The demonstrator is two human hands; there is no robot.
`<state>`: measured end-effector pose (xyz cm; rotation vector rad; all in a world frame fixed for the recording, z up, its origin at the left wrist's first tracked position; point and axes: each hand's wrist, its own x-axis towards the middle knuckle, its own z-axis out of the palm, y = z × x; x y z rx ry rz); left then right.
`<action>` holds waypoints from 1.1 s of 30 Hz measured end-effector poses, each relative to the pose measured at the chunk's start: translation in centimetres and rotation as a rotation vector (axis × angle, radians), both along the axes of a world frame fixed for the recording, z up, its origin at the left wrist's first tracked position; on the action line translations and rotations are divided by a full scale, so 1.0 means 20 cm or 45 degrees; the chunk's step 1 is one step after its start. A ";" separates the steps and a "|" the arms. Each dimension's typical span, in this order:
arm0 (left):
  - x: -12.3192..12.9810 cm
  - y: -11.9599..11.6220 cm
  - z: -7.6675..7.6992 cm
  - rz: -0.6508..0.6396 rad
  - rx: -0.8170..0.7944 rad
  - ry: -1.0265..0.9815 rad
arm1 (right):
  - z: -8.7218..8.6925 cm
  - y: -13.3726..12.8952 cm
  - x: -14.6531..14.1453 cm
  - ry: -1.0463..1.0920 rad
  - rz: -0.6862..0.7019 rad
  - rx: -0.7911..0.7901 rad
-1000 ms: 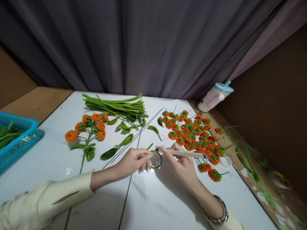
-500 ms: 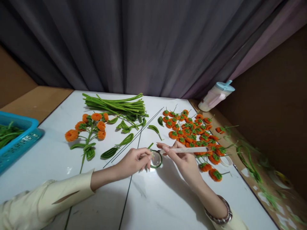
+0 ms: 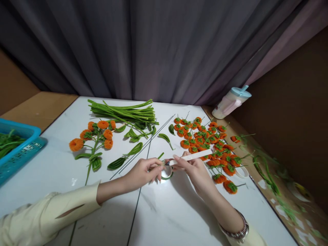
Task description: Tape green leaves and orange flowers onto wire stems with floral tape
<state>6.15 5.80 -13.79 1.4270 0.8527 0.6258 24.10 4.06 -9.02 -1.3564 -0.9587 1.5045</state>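
My left hand point(image 3: 147, 171) is closed in a pinch over the middle of the table. A short green fuzzy stem point(image 3: 161, 155) pokes up from its fingertips; the rest is hidden. My right hand point(image 3: 191, 167) grips a slim white stick-like tool point(image 3: 196, 155), whose dark tip touches or nearly touches the left fingertips. Just below the fingers lies a roll of green tape point(image 3: 167, 178), partly covered by them. Orange fuzzy pumpkins point(image 3: 203, 140) with green tops and wire stems crowd the table beyond my right hand.
A finished-looking orange-and-green branch point(image 3: 95, 147) lies left, near loose green leaves point(image 3: 117, 163) and thin dark wires point(image 3: 145, 148). A bundle of green stems point(image 3: 123, 112) sits behind. A blue basket point(image 3: 28, 128) stands far left, and a lidded cup point(image 3: 228, 104) at back right.
The white tool has shifted left and its outer end has tilted up, bringing its dark tip to the left fingertips. My right hand has moved slightly; my left hand stays put.
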 end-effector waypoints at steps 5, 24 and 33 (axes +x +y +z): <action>0.01 0.00 0.00 0.004 -0.008 0.004 | -0.04 0.01 0.03 0.082 0.075 -0.061; 0.01 0.00 0.01 0.050 -0.022 -0.008 | 0.01 0.02 0.13 0.360 0.200 -0.069; 0.01 0.00 0.01 0.040 -0.022 -0.032 | 0.05 0.00 0.10 0.002 0.277 0.083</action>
